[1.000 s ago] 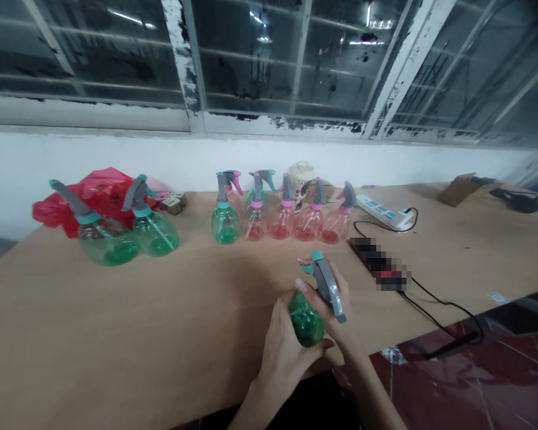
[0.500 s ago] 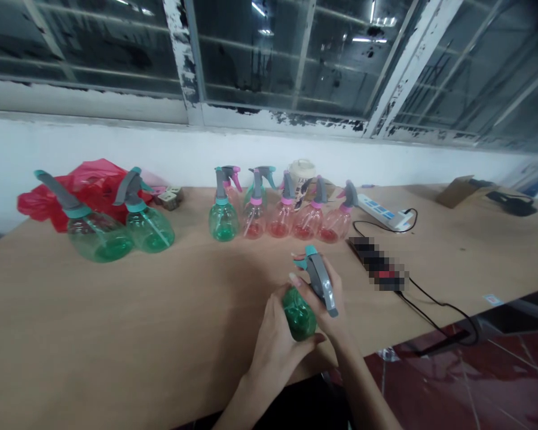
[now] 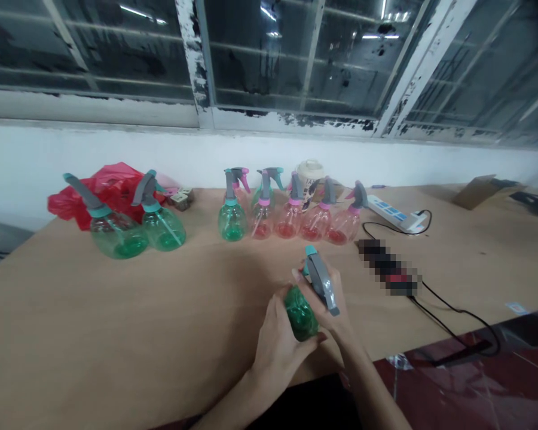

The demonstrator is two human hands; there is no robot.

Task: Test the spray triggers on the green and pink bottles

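Observation:
Near the table's front edge, a green spray bottle (image 3: 301, 316) is held between both hands. My left hand (image 3: 278, 340) wraps around its clear green body from the left and below. At the top, my right hand (image 3: 329, 298) is closed around the neck and the grey-and-teal trigger head (image 3: 320, 278). The neck itself is hidden behind the right fingers. Beyond the hands stands a row of spray bottles, among them a green one (image 3: 231, 224) and several pink ones such as this pink bottle (image 3: 289, 222), with some liquid inside.
Two more green spray bottles (image 3: 164, 230) stand at the left before a red plastic bag (image 3: 112, 191). A white cup (image 3: 311, 179) is behind the row. To the right lie a white power strip (image 3: 397, 215), a blurred dark object (image 3: 388, 267) with a cable, and a cardboard box (image 3: 479, 191).
The view has turned slightly left, so the background things sit further right. My right fingers have drawn in around the trigger. Both hands still hold the bottle.

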